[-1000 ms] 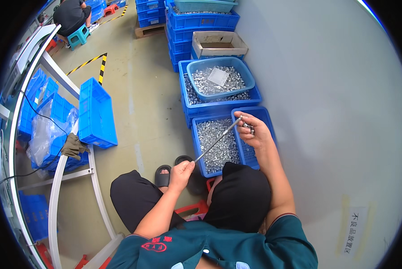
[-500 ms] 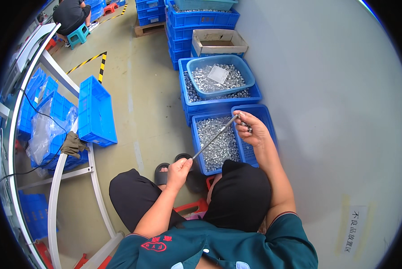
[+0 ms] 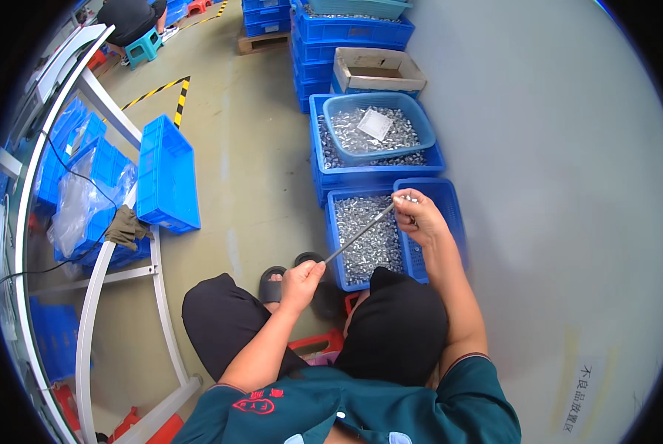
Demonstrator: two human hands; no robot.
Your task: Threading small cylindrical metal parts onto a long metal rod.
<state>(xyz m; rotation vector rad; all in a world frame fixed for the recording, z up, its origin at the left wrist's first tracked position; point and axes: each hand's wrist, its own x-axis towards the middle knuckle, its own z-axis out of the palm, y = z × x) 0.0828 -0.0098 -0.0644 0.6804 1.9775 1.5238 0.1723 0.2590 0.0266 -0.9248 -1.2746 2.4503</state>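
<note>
A thin metal rod (image 3: 359,234) runs slanting between my two hands. My left hand (image 3: 302,280) grips its lower end above my knee. My right hand (image 3: 416,214) pinches its upper end, with small shiny parts at the fingertips. Both hands hover over a blue crate (image 3: 333,237) filled with small silvery metal parts. A narrower blue crate (image 3: 444,198) stands right beside it, under my right hand.
Beyond are a larger blue crate (image 3: 324,166) holding a blue basin (image 3: 419,122) of metal parts, a cardboard box (image 3: 376,72) and stacked blue crates (image 3: 350,31). An empty blue crate (image 3: 167,176) and a white frame (image 3: 87,311) stand left. A grey wall runs along the right. A person sits far away.
My right hand has drawn slightly back from the crate with the rod's upper end. My left hand has risen a little. The rod stays held between them.
</note>
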